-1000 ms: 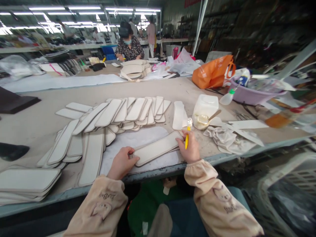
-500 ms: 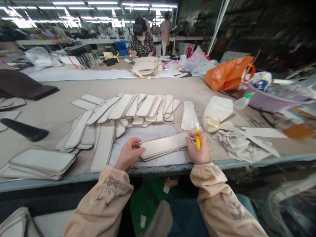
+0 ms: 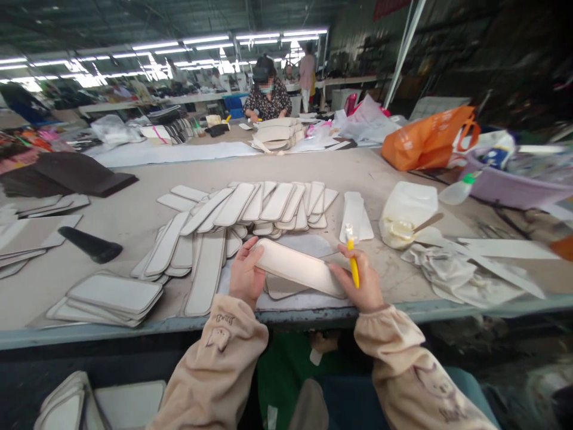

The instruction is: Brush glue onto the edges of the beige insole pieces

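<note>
My left hand (image 3: 246, 276) grips the left end of a long white panel (image 3: 298, 264) with rounded corners and a dark edge, thumb on its face. At the panel's right end is my right hand (image 3: 366, 283), its thumb against the edge. The same hand keeps a yellow-handled brush (image 3: 354, 269) upright between the fingers, pale tip upward. The panel is raised and tilted, its left end higher. Beneath it a beige-grey panel (image 3: 283, 288) lies on a white sheet (image 3: 308, 301). Beyond my hands spreads a fanned row of similar panels (image 3: 239, 204).
Right of my hands stand a cut-open white jug (image 3: 408, 206) with a stick in pale paste and a crumpled cloth (image 3: 441, 272). Stacked panels (image 3: 111, 292) and a black tapered tool (image 3: 89, 243) lie left. An orange bag (image 3: 425, 140) sits farther back. A co-worker (image 3: 267, 98) sits opposite.
Both hands have lifted the top panel off the one below and tipped its left end upward. The brush stays in my right hand. The whole view has shifted somewhat.
</note>
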### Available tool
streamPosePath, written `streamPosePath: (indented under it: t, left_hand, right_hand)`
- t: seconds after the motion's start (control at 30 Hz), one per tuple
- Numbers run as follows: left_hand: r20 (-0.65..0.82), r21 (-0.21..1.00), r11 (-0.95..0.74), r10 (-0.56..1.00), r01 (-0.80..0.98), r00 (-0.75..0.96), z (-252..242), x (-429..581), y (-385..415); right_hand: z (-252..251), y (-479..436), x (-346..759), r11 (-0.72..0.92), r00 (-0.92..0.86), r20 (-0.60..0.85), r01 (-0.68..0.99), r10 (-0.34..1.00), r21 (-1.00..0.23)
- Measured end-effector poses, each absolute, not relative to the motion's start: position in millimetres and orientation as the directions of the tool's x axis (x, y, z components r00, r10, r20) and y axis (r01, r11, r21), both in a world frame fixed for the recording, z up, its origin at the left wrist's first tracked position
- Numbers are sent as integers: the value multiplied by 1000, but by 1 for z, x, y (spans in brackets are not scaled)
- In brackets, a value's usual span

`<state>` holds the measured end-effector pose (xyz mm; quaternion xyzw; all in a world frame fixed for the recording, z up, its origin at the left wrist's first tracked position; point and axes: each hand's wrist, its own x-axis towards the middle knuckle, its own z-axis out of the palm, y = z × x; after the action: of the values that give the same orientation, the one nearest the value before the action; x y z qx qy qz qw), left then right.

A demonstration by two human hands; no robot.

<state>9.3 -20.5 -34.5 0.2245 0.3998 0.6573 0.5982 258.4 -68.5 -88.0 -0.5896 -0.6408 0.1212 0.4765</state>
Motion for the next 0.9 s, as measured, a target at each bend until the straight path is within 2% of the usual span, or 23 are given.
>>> streamPosePath:
  t: [0.17,0.3,0.4,0.57,0.9]
  left_hand:
    - [-201,723,4,958,-691,-204,-31,18,-10]
    - [-189,659,-35,959,-751,-211,-30,30,-10]
    - [-222,637,8,959,-771,-174,-33,42,-14]
    - [-265,638,57,953,-768,-149,-39,50,-17]
    - [-288,607,34,940,-794,-180,-34,41,-11]
  right_hand:
    - [-93,-74,252,375,50,452,484,890,-791]
    - [-99,-79,242,366,128,447,401,885,-839]
    - [-103,-79,237,336,161,390,285,906,-898]
    - [-103,-78,237,300,238,339,186,910,-936]
    - [-105,-79,242,294,319,344,195,883,-936]
